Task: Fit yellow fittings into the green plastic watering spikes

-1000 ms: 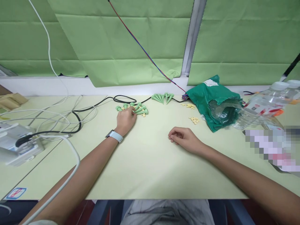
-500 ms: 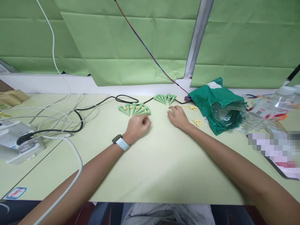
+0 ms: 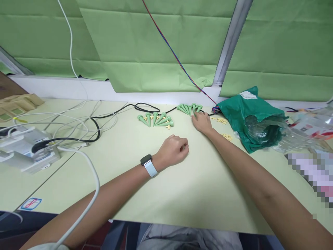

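My left hand (image 3: pixel 173 150), with a watch (image 3: pixel 146 160) on its wrist, is curled closed above the table; I see nothing in it. My right hand (image 3: pixel 202 122) reaches to the back, fingers stretched out at the near edge of a fan of green cone-shaped spikes (image 3: pixel 185 108). Its fingertips overlap the right-hand spikes; whether they touch is unclear. Behind my left hand lies a second fan of green spikes (image 3: pixel 155 118), with small yellow valve-like pieces (image 3: pixel 168 127) at their heads. Loose small yellow pieces lie in two piles, one (image 3: pixel 220 120) behind the other (image 3: pixel 227 136), right of my right hand.
A torn green plastic bag (image 3: pixel 236 113) lies at the right, beside clear plastic bottles (image 3: pixel 309 126). White cables and a black cable (image 3: pixel 96 133) tangle at the left near white power adapters (image 3: pixel 19 146). A white cable (image 3: pixel 96 180) crosses over my left forearm.
My left hand has drawn away from the left fan of spikes, toward me and right. My right hand has moved forward to the back fan. The camera view has shifted slightly.
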A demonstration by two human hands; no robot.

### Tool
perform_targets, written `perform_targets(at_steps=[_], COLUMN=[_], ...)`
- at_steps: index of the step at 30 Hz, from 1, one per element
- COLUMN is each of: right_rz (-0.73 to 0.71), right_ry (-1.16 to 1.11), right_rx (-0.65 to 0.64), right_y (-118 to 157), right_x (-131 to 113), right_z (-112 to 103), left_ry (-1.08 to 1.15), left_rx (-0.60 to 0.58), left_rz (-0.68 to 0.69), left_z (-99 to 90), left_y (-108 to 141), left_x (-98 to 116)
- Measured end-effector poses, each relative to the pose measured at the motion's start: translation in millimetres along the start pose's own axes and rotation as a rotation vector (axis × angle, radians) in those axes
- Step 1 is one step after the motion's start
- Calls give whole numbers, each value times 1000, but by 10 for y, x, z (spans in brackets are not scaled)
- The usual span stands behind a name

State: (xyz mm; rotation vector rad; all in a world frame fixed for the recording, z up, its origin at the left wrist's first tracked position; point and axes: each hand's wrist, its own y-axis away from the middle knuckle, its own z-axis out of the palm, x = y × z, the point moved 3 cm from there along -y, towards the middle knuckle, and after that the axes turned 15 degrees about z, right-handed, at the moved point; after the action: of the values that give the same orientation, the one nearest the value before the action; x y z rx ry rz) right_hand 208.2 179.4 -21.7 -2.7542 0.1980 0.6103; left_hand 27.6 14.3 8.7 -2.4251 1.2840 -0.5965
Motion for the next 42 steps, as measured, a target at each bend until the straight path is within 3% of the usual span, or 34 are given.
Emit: perform_targets(at_steps=[10,14,18,22,28,32,35,39,42], right_rz=[26,74,76,-146,-618,-684,-611,-333,-208], right_ry=[-283,-490,-761,-777,-564,-499,-459,-177,115], right_rx=[72,33,-98,-215,-186,-175,-108,53,121], right_y=[250,538,992,1418,1673,1685,1571,1116,662], right_x=[207,242,199,101,-59,-77,-7,199,380], right_z=[-208,-336,-480,-603,-659,-662,-657,-592,-544], left_ry=[81,156,336,614,986,1068,1101,1104,1076], left_rx=[53,81,130,257,486,541,574,564,494], left_rz=[-71,-142,-248,-373,-506,-511,-540,-568,-536], left_z=[-13,-24,-12,3,1,33,64,60,42], left_y=[7,16,32,29,11,13,18,8,-1], left_x=[-26,-75,-156,-236,-373,-463,-498,-481,-455])
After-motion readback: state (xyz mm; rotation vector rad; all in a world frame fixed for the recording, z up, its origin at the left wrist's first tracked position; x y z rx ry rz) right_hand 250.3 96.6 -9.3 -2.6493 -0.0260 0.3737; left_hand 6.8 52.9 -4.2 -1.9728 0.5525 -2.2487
